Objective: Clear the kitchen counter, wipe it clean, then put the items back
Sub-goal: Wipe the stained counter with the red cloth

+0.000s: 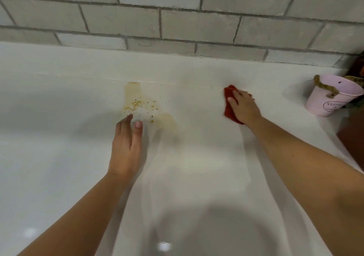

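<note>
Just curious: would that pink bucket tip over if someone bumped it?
Probably light: the pink bucket looks thin-walled. It narrows toward its base, so a bump near the rim might tip it. Its rope handle likely flops.

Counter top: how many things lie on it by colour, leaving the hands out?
Red: 1, the cloth under the right hand
Pink: 1, the bucket
Yellow-brown: 1, the speckled stain
Total: 3; the dark things at the right edge are cut off and not counted.
</note>
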`<state>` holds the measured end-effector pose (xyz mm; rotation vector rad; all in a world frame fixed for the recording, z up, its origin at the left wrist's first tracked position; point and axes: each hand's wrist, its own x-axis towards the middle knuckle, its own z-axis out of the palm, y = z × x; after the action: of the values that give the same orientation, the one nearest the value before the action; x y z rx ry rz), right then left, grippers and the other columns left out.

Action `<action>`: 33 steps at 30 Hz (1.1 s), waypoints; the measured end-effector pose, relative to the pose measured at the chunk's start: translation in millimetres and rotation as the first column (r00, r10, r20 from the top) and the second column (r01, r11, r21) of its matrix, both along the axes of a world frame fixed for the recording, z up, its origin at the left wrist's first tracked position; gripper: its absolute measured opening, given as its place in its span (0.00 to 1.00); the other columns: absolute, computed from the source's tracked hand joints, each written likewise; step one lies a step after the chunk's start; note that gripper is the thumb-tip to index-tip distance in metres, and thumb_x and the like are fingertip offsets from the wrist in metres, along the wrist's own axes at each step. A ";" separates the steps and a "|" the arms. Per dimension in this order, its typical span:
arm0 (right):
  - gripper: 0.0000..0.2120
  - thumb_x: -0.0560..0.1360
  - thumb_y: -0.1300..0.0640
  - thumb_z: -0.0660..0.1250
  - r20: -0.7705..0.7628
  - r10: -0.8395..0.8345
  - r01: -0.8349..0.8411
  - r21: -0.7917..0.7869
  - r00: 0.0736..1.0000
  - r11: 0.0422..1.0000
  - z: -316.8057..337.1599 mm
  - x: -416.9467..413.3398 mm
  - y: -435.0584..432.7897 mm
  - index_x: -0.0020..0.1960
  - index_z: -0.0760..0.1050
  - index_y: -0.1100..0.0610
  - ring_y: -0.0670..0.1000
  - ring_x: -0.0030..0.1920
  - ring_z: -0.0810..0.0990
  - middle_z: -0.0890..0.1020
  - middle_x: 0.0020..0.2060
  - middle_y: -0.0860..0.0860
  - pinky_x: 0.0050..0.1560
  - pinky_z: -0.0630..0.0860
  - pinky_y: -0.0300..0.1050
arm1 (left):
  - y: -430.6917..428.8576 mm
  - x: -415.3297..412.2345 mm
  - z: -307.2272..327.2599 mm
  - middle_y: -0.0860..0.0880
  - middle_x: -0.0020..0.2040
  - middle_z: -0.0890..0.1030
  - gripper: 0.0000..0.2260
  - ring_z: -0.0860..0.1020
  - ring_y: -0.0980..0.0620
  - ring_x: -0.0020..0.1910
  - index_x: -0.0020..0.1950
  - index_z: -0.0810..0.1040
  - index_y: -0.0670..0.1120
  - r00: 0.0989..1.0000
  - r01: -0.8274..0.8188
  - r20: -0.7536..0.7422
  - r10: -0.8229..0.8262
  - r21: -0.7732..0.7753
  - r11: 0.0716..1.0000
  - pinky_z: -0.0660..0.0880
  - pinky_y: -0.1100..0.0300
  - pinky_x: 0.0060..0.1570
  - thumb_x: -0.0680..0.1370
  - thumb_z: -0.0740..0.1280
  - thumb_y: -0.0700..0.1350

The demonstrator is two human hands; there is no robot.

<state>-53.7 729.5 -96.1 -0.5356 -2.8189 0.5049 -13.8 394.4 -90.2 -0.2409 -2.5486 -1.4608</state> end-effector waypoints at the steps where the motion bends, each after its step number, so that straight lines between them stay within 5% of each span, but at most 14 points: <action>1: 0.25 0.82 0.48 0.50 0.061 -0.106 0.103 0.041 0.993 0.994 0.1 -5.0 1.6 0.74 0.59 0.62 0.60 0.72 0.60 0.61 0.73 0.60 0.72 0.56 0.53 | 0.1 -0.1 0.1 0.46 0.70 0.67 0.31 0.66 0.49 0.69 0.73 0.63 0.44 1.000 0.002 -0.005 -0.002 0.002 1.000 0.59 0.63 0.64 0.76 0.46 0.61; 3: 0.30 0.81 0.44 0.46 0.149 -0.233 0.225 0.070 0.961 0.972 2.3 -20.5 -8.0 0.76 0.53 0.63 0.60 0.74 0.54 0.57 0.74 0.61 0.73 0.51 0.57 | 0.3 0.0 -0.1 0.46 0.70 0.67 0.31 0.66 0.49 0.69 0.73 0.63 0.45 1.000 0.007 -0.013 -0.007 -0.003 1.000 0.59 0.63 0.64 0.76 0.46 0.62; 6: 0.32 0.80 0.42 0.44 0.182 -0.209 0.202 0.055 0.961 0.978 4.8 -43.9 -37.4 0.76 0.50 0.63 0.58 0.76 0.51 0.53 0.76 0.60 0.74 0.48 0.57 | 1.1 -1.0 -1.5 0.47 0.70 0.67 0.31 0.66 0.50 0.69 0.73 0.63 0.45 1.000 0.009 -0.014 -0.009 -0.012 1.000 0.59 0.63 0.64 0.76 0.46 0.62; 13: 0.16 0.80 0.59 0.59 -0.146 0.301 -0.326 -0.203 0.943 0.923 6.1 -20.4 -82.9 0.66 0.72 0.60 0.56 0.63 0.73 0.75 0.62 0.58 0.63 0.64 0.42 | 0.2 -3.4 -3.0 0.46 0.70 0.67 0.36 0.65 0.50 0.69 0.72 0.63 0.45 1.000 0.016 -0.019 -0.017 -0.060 0.998 0.59 0.63 0.64 0.73 0.44 0.66; 15: 0.13 0.80 0.61 0.59 -0.254 0.282 -0.378 -0.540 0.925 0.752 17.4 -4.7 -77.9 0.63 0.74 0.62 0.55 0.57 0.78 0.79 0.58 0.59 0.60 0.70 0.44 | -0.1 -3.7 -2.7 0.45 0.69 0.68 0.37 0.65 0.49 0.68 0.72 0.64 0.44 1.000 0.014 -0.025 -0.016 -0.073 0.997 0.59 0.63 0.64 0.72 0.43 0.67; 16: 0.13 0.80 0.61 0.59 -0.321 0.218 -0.386 -0.710 0.922 0.588 26.3 2.5 -74.4 0.62 0.74 0.62 0.55 0.53 0.80 0.80 0.55 0.59 0.59 0.73 0.46 | 0.3 -3.2 -2.3 0.45 0.69 0.68 0.37 0.66 0.48 0.68 0.72 0.64 0.44 1.000 0.011 -0.026 -0.013 -0.076 0.997 0.58 0.63 0.64 0.73 0.44 0.67; 18: 0.13 0.81 0.60 0.56 -0.395 0.031 -0.390 -0.887 0.918 0.246 39.2 11.4 -60.0 0.62 0.72 0.62 0.54 0.50 0.82 0.81 0.54 0.59 0.56 0.78 0.48 | 1.6 -1.9 -1.8 0.44 0.69 0.67 0.34 0.66 0.47 0.69 0.72 0.63 0.44 1.000 0.005 -0.023 -0.007 -0.084 0.996 0.58 0.63 0.64 0.76 0.45 0.64; 19: 0.13 0.81 0.60 0.55 -0.393 -0.041 -0.383 -0.911 0.919 0.152 41.9 13.9 -50.5 0.63 0.71 0.63 0.55 0.52 0.82 0.80 0.55 0.59 0.56 0.78 0.49 | 1.7 -1.6 -2.0 0.44 0.69 0.67 0.33 0.65 0.47 0.69 0.72 0.63 0.44 1.000 0.003 -0.019 -0.005 -0.088 0.996 0.58 0.62 0.63 0.76 0.45 0.64; 20: 0.13 0.82 0.59 0.55 -0.369 -0.082 -0.354 -0.923 0.926 0.154 43.0 17.3 -42.5 0.63 0.70 0.63 0.57 0.54 0.81 0.80 0.57 0.60 0.55 0.79 0.49 | 2.1 -1.1 -1.6 0.44 0.69 0.67 0.34 0.65 0.46 0.69 0.72 0.63 0.44 1.000 0.004 -0.018 -0.005 -0.091 0.996 0.58 0.62 0.63 0.75 0.44 0.65; 24: 0.10 0.80 0.57 0.60 -0.227 -0.182 -0.092 -0.830 0.957 0.550 38.0 16.1 -18.9 0.58 0.72 0.60 0.59 0.53 0.81 0.80 0.55 0.60 0.56 0.78 0.54 | 2.1 -0.4 -0.4 0.44 0.69 0.67 0.35 0.66 0.46 0.68 0.72 0.64 0.44 0.999 0.010 -0.030 -0.013 -0.083 0.996 0.58 0.62 0.62 0.75 0.44 0.65; 28: 0.16 0.77 0.56 0.65 -0.433 -0.296 -0.076 -0.660 0.852 0.747 57.2 6.5 -11.1 0.63 0.72 0.58 0.55 0.55 0.77 0.78 0.55 0.55 0.59 0.76 0.51 | 2.1 -1.0 -1.9 0.43 0.70 0.67 0.30 0.66 0.44 0.69 0.72 0.64 0.43 1.000 0.001 -0.026 -0.003 -0.088 0.996 0.59 0.61 0.63 0.78 0.46 0.61; 31: 0.18 0.76 0.56 0.65 -0.608 -0.195 -0.052 -0.365 0.770 0.930 63.2 20.2 -17.1 0.65 0.70 0.57 0.52 0.59 0.73 0.75 0.59 0.55 0.60 0.71 0.44 | 0.8 -2.5 -3.2 0.44 0.69 0.67 0.33 0.66 0.46 0.68 0.71 0.64 0.44 0.999 0.014 -0.030 -0.016 -0.083 0.996 0.59 0.61 0.63 0.76 0.45 0.64; 33: 0.20 0.75 0.53 0.68 -0.544 -0.066 -0.087 -0.250 0.836 0.964 52.5 35.1 -17.9 0.64 0.72 0.59 0.53 0.57 0.74 0.76 0.56 0.56 0.58 0.70 0.42 | -0.3 -4.0 -4.1 0.44 0.69 0.67 0.32 0.66 0.46 0.68 0.71 0.64 0.45 0.999 0.020 -0.026 -0.022 -0.071 0.997 0.59 0.62 0.62 0.76 0.45 0.65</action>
<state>-18.6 711.6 -43.7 -0.3457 -2.2133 0.8894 -17.8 394.1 -94.3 -0.2966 -2.5872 -1.3663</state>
